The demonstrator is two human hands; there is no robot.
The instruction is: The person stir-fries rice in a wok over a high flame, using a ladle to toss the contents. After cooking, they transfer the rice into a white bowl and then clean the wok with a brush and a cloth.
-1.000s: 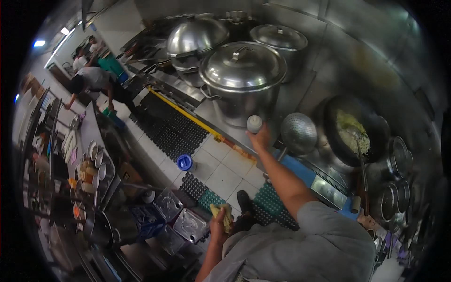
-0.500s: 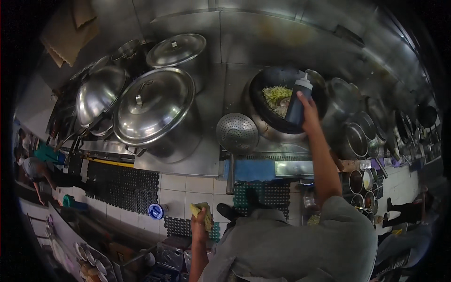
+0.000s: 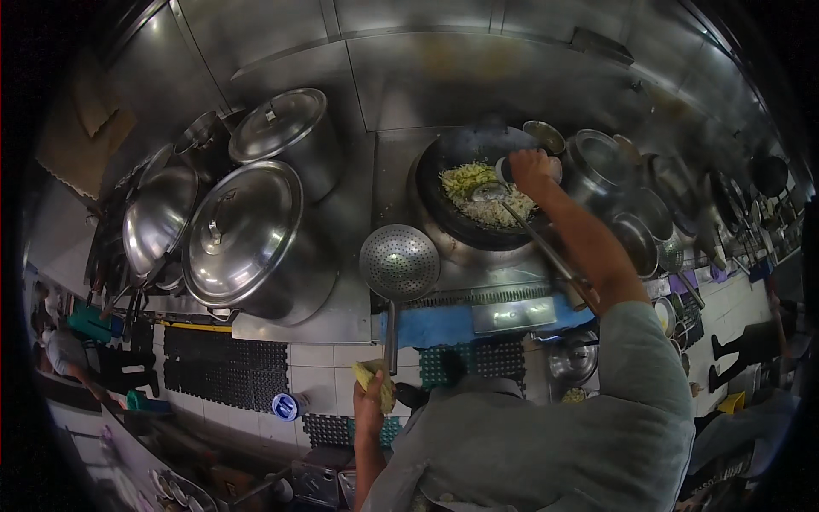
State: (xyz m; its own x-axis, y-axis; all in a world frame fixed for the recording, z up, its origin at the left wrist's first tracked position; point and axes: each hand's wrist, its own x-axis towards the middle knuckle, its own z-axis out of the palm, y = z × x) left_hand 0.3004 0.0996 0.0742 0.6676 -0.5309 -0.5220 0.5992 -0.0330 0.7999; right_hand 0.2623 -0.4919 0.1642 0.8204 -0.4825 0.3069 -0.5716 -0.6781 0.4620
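Note:
My right hand (image 3: 531, 164) is closed round a squeeze bottle (image 3: 505, 171), tipped over the wok; the hand hides most of it, and only pale parts show on either side. In the dark wok (image 3: 424, 183) lie shredded yellow-green vegetable (image 3: 465, 179) and whitish grains or pieces (image 3: 490, 213). A ladle (image 3: 488, 193) rests among them, its long handle slanting over the near rim. My left hand (image 3: 368, 408) is closed on a folded yellow cloth (image 3: 375, 388), low beside the handle end of a perforated skimmer (image 3: 398, 263). I cannot tell whether they touch.
Two large lidded stockpots (image 3: 247, 235) and a domed lid (image 3: 160, 218) stand left of the wok. Pots and strainers (image 3: 601, 158) crowd its right side. A blue-and-white tub (image 3: 288, 407) sits on the tiled floor. Other people (image 3: 759, 341) are at the far right and far left.
My right hand has turned the squeeze bottle from upright to tipped over the wok. The ladle's handle is now in view. My left hand still holds the cloth, closer to the skimmer handle.

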